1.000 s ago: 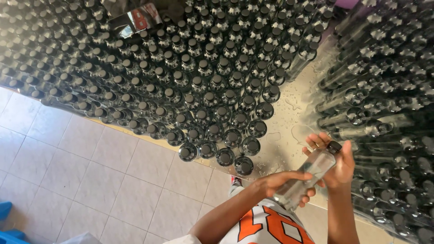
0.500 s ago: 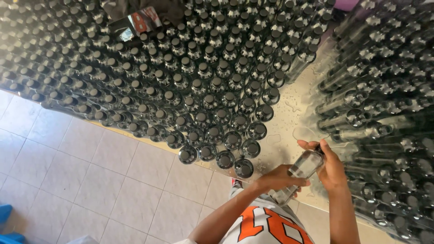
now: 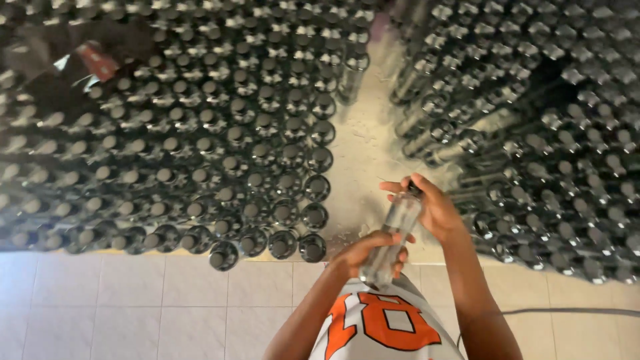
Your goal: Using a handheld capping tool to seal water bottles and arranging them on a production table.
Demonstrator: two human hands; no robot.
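Pale tiled floor (image 3: 120, 307) below, edged by a light concrete strip (image 3: 363, 167) running up between two dense fields of bottles. Left of the strip: rows upon rows of dark-capped clear glass bottles (image 3: 200, 133) standing upright, packed cap to cap, nearest ones right at the tile edge. Right of the strip: a second mass of similar capped bottles (image 3: 533, 133), many leaning or lying in tilted rows. Near the top left corner, something red and blurred (image 3: 97, 61) among the bottles, too unclear to identify.

Low centre, one clear glass bottle with a dark cap (image 3: 395, 233) held over the strip, tilted, cap end up and away, base toward the body. Left hand (image 3: 370, 252) wrapped around the lower body of it, fingers curled tight against the glass. Right hand (image 3: 433, 207) up at the neck, fingers and thumb closed around the cap, index finger stretched out along the top. Both forearms bare, rising from the bottom edge. Below them, a white shirt with large orange print (image 3: 383, 327). At far right, a thin dark cable (image 3: 567, 311) lying across the tiles.
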